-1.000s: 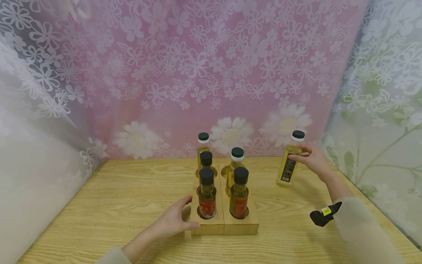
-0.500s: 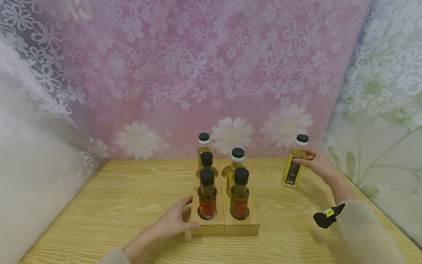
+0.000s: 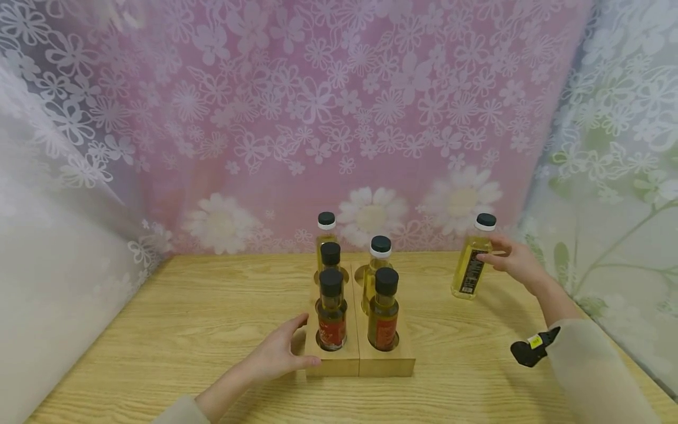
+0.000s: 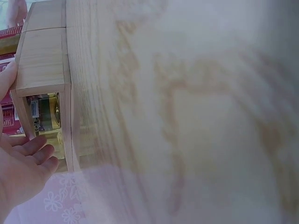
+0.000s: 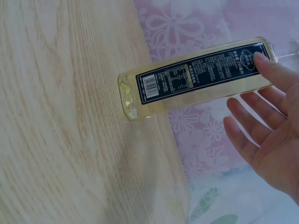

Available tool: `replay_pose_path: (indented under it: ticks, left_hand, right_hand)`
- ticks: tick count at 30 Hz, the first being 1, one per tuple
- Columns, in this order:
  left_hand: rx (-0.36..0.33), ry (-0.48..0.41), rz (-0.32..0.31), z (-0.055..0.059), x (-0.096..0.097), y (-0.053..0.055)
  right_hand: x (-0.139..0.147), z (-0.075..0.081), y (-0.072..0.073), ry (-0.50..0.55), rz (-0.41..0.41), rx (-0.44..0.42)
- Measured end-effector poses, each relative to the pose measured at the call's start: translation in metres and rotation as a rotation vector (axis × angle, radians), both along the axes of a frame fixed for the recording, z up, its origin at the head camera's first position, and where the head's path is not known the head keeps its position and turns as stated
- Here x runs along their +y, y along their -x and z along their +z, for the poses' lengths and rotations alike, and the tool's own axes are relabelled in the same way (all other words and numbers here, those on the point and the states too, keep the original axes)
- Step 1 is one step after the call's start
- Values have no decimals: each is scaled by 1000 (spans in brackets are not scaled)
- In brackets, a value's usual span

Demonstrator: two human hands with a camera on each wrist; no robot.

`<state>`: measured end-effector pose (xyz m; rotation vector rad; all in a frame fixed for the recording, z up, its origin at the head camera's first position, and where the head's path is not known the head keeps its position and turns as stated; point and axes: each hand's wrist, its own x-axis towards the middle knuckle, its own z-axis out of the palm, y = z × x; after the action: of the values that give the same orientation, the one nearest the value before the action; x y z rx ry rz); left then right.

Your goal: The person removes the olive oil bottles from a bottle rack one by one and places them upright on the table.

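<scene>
On the right, my right hand (image 3: 516, 265) holds a bottle of pale yellow oil (image 5: 201, 77) by its upper part, thumb on the dark label. The other right fingers lie partly apart from it in the right wrist view. The bottle leans slightly; I cannot tell whether its base touches the table. My left hand (image 3: 272, 353) grips the left side of a wooden bottle rack (image 3: 333, 368), thumb at the front corner, fingers along the side opening. In the rack stand several bottles, including two front ones with red labels, the left (image 3: 332, 333) and the right (image 3: 384, 333).
A taller oil bottle with a white-ringed dark cap (image 3: 326, 224) stands at the rack's back left, another (image 3: 380, 250) on its right half. The wooden table (image 3: 212, 306) ends at a pink flowered curtain (image 3: 296, 147); pale curtains hang on both sides.
My right hand and the oil bottle have shifted a little to the right, mostly in the first half second. My left hand and the rack have stayed put.
</scene>
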<state>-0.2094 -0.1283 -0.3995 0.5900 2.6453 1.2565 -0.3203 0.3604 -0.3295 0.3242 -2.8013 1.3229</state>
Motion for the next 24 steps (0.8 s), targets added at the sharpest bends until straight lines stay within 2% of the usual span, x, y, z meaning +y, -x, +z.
replay_pose_path:
  ticks: [7,12,18,24]
  left_hand:
    - [-1,2,-1,0,0,0]
    - [9,13,5,0,0,0]
    - [11,16,2,1,-1,0]
    - [12,22,2,1,0,1]
  right_hand:
    - [5,-1,-11,-35,-10,87]
    - [4,6,-23,-62,-33,145]
    - [-7,16,-34,-85,-63,148]
    - [-28,23,-35,-74,6,115]
